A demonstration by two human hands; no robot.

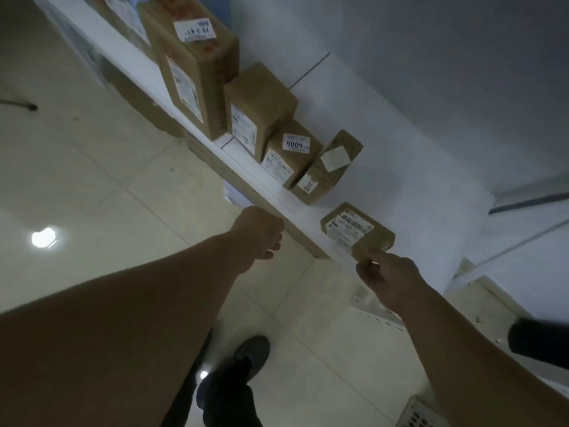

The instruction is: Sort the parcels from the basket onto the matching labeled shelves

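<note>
A small flat brown parcel [357, 229] with a white shipping label lies on the white shelf [295, 211], near its front edge. My right hand [388, 278] pinches the near corner of this parcel with thumb and fingers. My left hand [260, 232] hovers just in front of the shelf edge, fingers curled into a loose fist with nothing in it. Further along the shelf stands a row of brown boxes: one marked 4004 [292, 152], a tilted one [329, 167], a taller one [255, 109] and a large one [191, 63].
Pale tiled floor [107, 195] lies below, with my dark shoe [246, 359] on it. A white perforated basket corner [421, 414] shows at the bottom right. A lower shelf with more boxes [160, 118] sits under the top one. The white wall [400, 87] backs the shelf.
</note>
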